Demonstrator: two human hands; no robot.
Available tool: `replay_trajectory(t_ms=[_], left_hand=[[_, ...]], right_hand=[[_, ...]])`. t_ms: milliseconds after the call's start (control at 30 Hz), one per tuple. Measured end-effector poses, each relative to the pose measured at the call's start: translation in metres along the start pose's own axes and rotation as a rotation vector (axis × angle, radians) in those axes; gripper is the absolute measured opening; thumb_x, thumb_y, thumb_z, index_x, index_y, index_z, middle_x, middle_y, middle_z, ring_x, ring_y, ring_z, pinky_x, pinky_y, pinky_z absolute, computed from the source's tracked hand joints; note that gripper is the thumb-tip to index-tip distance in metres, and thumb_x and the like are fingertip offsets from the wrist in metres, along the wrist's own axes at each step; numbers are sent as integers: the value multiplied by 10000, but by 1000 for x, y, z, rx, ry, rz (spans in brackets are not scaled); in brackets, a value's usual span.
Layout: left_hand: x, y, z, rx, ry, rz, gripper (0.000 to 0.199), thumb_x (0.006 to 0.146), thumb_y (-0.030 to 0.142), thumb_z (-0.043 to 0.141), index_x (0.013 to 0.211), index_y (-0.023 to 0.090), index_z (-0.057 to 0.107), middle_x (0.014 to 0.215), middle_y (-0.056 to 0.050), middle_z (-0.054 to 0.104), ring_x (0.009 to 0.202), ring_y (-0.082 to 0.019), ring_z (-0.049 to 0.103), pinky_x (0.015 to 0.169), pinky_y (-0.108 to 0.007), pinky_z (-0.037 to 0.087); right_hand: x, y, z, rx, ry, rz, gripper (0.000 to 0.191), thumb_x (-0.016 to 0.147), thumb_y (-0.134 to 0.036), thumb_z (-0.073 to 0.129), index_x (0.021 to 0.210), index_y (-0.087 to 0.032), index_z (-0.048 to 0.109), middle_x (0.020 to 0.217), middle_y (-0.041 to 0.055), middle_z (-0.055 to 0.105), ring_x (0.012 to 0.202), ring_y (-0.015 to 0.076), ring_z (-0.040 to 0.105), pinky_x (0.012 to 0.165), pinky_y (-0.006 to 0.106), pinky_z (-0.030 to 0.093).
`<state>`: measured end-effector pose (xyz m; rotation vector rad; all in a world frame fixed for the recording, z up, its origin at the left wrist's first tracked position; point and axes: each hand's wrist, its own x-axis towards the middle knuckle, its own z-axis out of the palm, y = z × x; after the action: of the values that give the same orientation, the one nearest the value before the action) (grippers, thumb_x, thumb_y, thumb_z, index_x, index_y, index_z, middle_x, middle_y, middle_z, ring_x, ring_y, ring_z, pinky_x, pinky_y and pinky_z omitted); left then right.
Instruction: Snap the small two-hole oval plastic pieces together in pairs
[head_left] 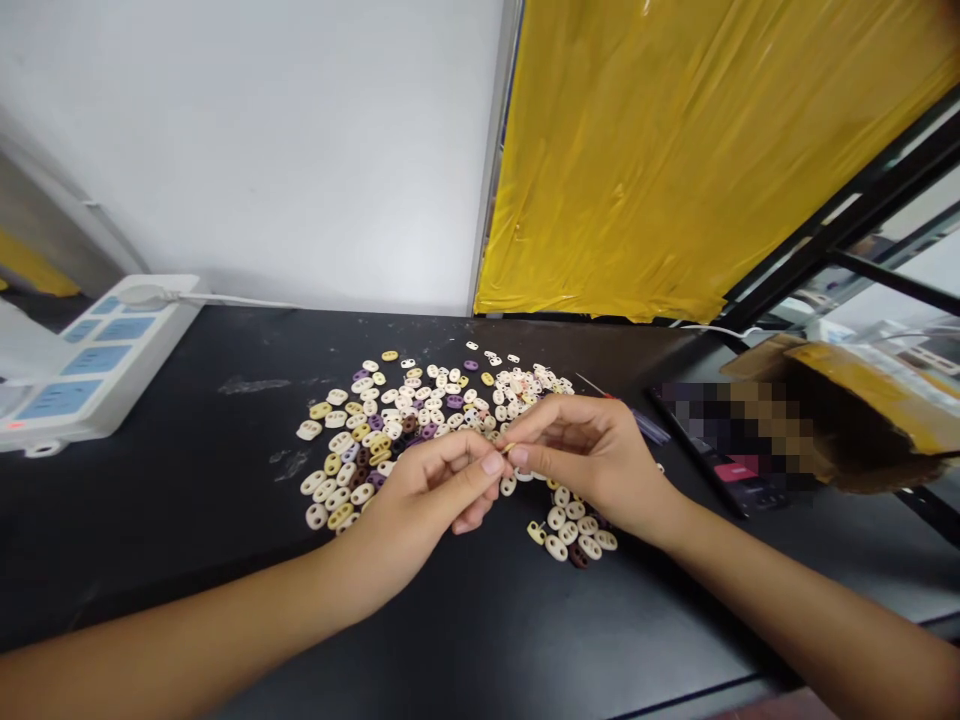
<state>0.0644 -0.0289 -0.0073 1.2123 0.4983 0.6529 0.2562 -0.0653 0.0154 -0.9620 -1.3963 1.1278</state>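
Observation:
Both hands meet over a spread of small oval two-hole plastic pieces on the black tabletop. Between the fingertips shows a tiny yellowish oval piece, mostly covered. My right hand is closed, pinching it between thumb and index finger. My left hand is also closed, its thumb and index tips pressed together at the piece's left side. Cream, yellow, purple and brown pieces lie loose behind and left of the hands. A smaller group of pieces sits below my right hand, including a yellow piece with a thin tail.
A white power strip with blue sockets stands at the left. Behind the table are a white panel and yellow sheeting. At the right lie a dark flat object, partly blurred out, and an open cardboard box.

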Motion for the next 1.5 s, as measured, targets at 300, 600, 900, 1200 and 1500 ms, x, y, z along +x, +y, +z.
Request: replay_trajectory(t_ms=[300, 600, 900, 1200, 1500], left_hand=[[-1, 3, 2, -159, 52, -43, 257, 914, 380, 670, 885, 127, 709, 697, 3, 551, 583, -85, 477, 520, -199, 345], [-2, -1, -2, 59, 105, 54, 126, 919, 291, 679, 980, 187, 717, 807, -6, 669, 589, -70, 527, 523, -165, 419], [2, 7, -6, 196, 193, 114, 153, 802, 226, 807, 955, 220, 803, 742, 1, 752, 633, -77, 615, 620, -150, 513], [2, 10, -6, 210, 293, 185, 215, 812, 299, 814, 1002, 212, 768, 763, -1, 760, 679, -104, 684, 632, -153, 562], [4, 12, -6, 225, 274, 183, 152, 840, 277, 784, 943, 184, 723, 710, 20, 711, 627, -92, 655, 615, -148, 552]], right_hand=[[1, -1, 2, 78, -2, 22, 130, 761, -193, 872, 856, -187, 785, 781, 17, 791, 727, 112, 741, 704, 222, 586], [3, -1, -1, 137, 45, 57, 110, 767, -135, 852, 837, -196, 794, 788, -6, 792, 717, 74, 734, 702, 165, 582], [4, 3, -4, 210, 5, 154, 113, 767, -145, 854, 850, -205, 806, 768, -16, 783, 690, 61, 714, 671, 152, 566], [7, 5, -4, 270, 29, 215, 113, 756, -171, 862, 845, -206, 801, 763, -16, 784, 695, 79, 730, 721, 188, 602], [6, 9, -3, 282, 49, 282, 159, 727, -200, 895, 853, -193, 797, 782, -9, 787, 698, 87, 738, 730, 203, 618]])
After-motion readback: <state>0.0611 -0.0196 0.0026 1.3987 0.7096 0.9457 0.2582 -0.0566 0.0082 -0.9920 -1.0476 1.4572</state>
